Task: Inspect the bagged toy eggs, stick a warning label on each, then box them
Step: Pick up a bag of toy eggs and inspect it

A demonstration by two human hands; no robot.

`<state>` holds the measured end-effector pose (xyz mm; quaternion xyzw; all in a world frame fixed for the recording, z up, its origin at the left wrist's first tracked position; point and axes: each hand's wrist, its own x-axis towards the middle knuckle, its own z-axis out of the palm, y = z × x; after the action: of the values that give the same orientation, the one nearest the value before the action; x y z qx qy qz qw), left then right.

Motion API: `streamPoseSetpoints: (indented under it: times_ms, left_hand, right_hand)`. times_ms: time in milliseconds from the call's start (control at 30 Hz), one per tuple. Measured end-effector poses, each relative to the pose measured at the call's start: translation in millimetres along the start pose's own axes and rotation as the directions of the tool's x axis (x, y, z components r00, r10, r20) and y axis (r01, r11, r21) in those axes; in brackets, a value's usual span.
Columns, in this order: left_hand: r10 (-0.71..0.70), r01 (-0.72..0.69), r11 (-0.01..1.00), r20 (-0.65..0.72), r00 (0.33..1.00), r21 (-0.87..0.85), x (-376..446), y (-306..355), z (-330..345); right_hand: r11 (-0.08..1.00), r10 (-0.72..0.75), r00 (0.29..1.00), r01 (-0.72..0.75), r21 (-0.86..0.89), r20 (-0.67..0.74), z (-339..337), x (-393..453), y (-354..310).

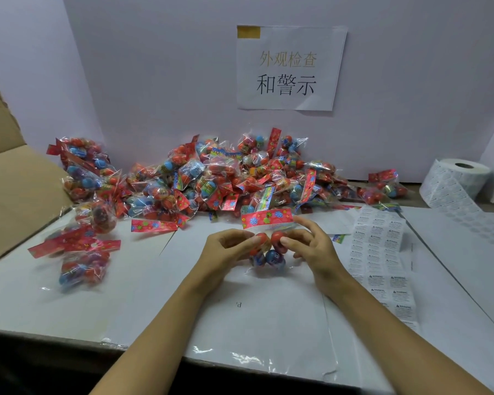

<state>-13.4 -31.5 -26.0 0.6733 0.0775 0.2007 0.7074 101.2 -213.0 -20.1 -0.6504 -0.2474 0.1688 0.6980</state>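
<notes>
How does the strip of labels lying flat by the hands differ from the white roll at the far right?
The label strip lies flat and unrolled on the table, with its printed warning stickers showing. The roll is wound up on a core, with a loose tail trailing off it. The strip lies close to the right hand; the roll sits farther back. Both are white.

left hand (228,248): fingers curled, pinching | right hand (311,246): pinching

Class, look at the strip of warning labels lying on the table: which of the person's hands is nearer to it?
Right. The right hand holds the bag of eggs just beside the label strip; the left hand grips the bag's far side.
</notes>
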Motion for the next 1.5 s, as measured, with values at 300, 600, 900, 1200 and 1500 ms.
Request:
streamPoseSetpoints:
  times_ms: [300, 600, 900, 1200, 1500]
  left_hand:
    - [0.010, -0.023, 0.988, 0.087, 0.996, 0.151, -5.0, 4.0, 1.2]
    - [-0.043, 0.041, 0.999, 0.070, 0.997, 0.028, -4.2, 5.2, 7.4]
    - [-0.056, 0.056, 0.998, 0.000, 0.998, 0.018, -1.4, 2.9, 14.9]
    - [-0.033, 0.033, 0.999, 0.122, 0.992, 0.008, -4.9, 1.5, 13.7]
    - [-0.022, 0.018, 0.999, 0.075, 0.997, 0.049, -2.2, -2.4, 13.4]
  right_hand:
    - [0.997, -0.059, 0.982, 0.067, -0.043, 0.179, 1.5, -4.8, -2.5]
    - [0.991, 0.052, 0.984, -0.030, -0.128, 0.168, 7.1, -4.0, -1.5]
    - [0.994, 0.050, 0.992, -0.038, -0.106, 0.113, 8.4, -3.0, -0.8]
    - [0.998, 0.053, 0.998, -0.054, -0.034, -0.020, 3.5, 1.0, 5.4]
    - [0.999, 0.002, 0.999, -0.005, -0.054, -0.052, 6.1, 1.8, 6.9]
